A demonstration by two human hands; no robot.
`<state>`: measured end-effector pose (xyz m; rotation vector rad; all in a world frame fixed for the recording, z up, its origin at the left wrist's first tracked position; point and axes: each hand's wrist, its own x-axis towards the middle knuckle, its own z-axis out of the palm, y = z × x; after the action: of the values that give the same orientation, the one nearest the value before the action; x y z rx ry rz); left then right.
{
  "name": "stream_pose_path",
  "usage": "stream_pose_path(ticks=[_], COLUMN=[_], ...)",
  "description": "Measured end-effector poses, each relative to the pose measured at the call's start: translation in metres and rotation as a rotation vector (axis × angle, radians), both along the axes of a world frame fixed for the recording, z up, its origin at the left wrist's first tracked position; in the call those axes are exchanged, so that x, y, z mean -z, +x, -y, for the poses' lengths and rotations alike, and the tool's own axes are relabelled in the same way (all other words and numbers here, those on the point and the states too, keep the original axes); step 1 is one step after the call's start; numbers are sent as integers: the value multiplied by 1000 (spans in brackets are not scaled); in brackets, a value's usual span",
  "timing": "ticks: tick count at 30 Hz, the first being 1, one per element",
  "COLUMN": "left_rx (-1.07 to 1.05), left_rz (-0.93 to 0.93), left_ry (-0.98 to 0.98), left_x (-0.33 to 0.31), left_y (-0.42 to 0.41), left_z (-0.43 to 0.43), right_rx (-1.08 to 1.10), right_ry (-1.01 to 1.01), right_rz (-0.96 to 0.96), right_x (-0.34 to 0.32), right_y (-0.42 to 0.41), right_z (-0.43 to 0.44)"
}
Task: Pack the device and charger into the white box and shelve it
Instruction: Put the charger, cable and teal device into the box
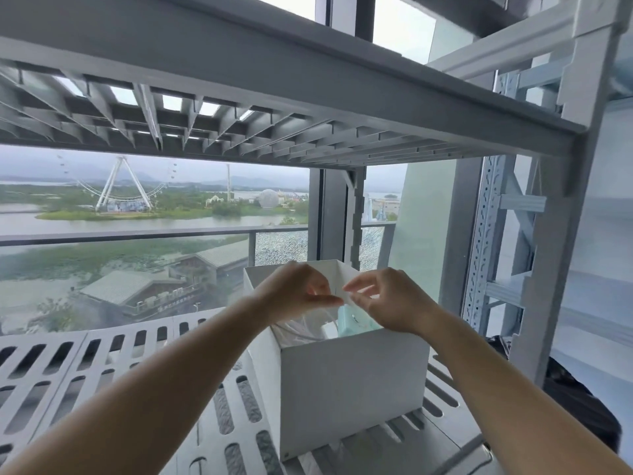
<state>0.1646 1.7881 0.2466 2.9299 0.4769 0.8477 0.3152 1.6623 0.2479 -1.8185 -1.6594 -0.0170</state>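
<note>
An open white box (352,385) stands on the slotted grey shelf (113,368). Inside it I see a mint-green device (352,322) upright near the front right, with clear plastic wrapping (301,329) beside it on the left. My left hand (296,294) and my right hand (394,299) hover over the box's opening. Their fingertips meet above the green device and pinch a small thin white piece (346,296), too small to identify. A charger is not distinguishable.
The shelf above (308,108) hangs low over the box. A white perforated upright post (561,255) stands at the right. A dark bag (575,399) lies at the right beyond the post. Behind the shelf is a window with a balcony railing.
</note>
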Motion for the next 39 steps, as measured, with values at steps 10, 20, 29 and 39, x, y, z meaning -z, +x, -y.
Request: stream_pose_path(ticks=[10, 20, 29, 39], left_rx=[179, 246, 287, -20], left_rz=[-190, -195, -219, -393], left_ry=[-384, -457, -597, -394], left_x=[-22, -12, -13, -12], left_y=[-40, -60, -58, -36], left_z=[8, 14, 14, 24], right_rx=[-184, -263, -252, -249], right_ry=[-43, -23, -4, -8], right_rz=[32, 27, 42, 38], right_x=[8, 12, 13, 14], right_y=[-4, -9, 1, 6], right_z=[8, 0, 2, 6])
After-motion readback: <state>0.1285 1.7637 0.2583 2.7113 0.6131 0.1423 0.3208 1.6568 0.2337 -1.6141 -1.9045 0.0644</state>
